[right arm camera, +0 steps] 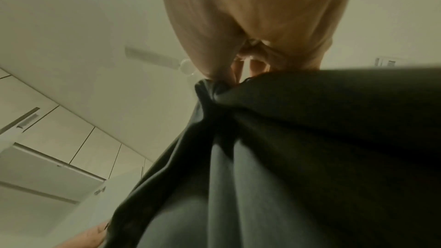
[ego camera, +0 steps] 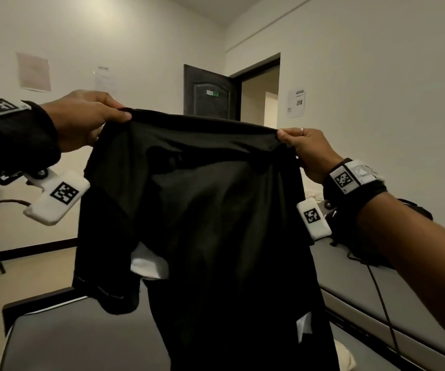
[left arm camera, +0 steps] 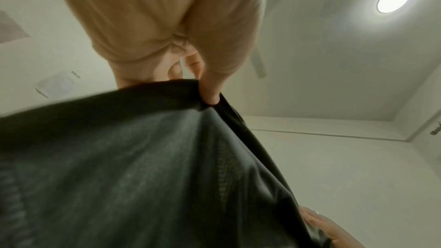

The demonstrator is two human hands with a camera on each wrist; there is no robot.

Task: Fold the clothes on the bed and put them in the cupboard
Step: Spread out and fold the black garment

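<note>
Both hands were up at chest height: your left hand [ego camera: 82, 120] pinched one top corner of a black T-shirt [ego camera: 202, 210], your right hand [ego camera: 308, 152] pinched the other, fingers curled tight on the cloth, top edge stretched nearly taut between them. Left wrist view showed the thumb [left arm camera: 211, 90] clamped over the dark hem; right wrist view showed fingertips [right arm camera: 238, 74] bunching the fabric into a knot of folds.

Step in hand, as I judged it: shirt lifted and spread open in the air, ahead of the fold itself. No fold made yet. Next move called for lowering it flat onto the grey bed [ego camera: 87, 341] below, smoothing it, then bringing sleeves and sides in; you needed to keep both pinches even so the shirt came down square and not twisted.

Shirt looked thin, limp, slightly shiny, hanging in long soft folds. One short sleeve [ego camera: 103, 266] drooped at the left with a pale stitched hem. A white patch [ego camera: 149, 262] showed through near the middle and a white tag [ego camera: 304, 326] hung lower right; which side faced you, can't tell. Lower hem ran out of frame, so whether it touched the bed can't be told.

Cupboard doors [right arm camera: 71, 139] showed in the right wrist view, well apart from the shirt; whether they were shut I couldn't tell
</note>
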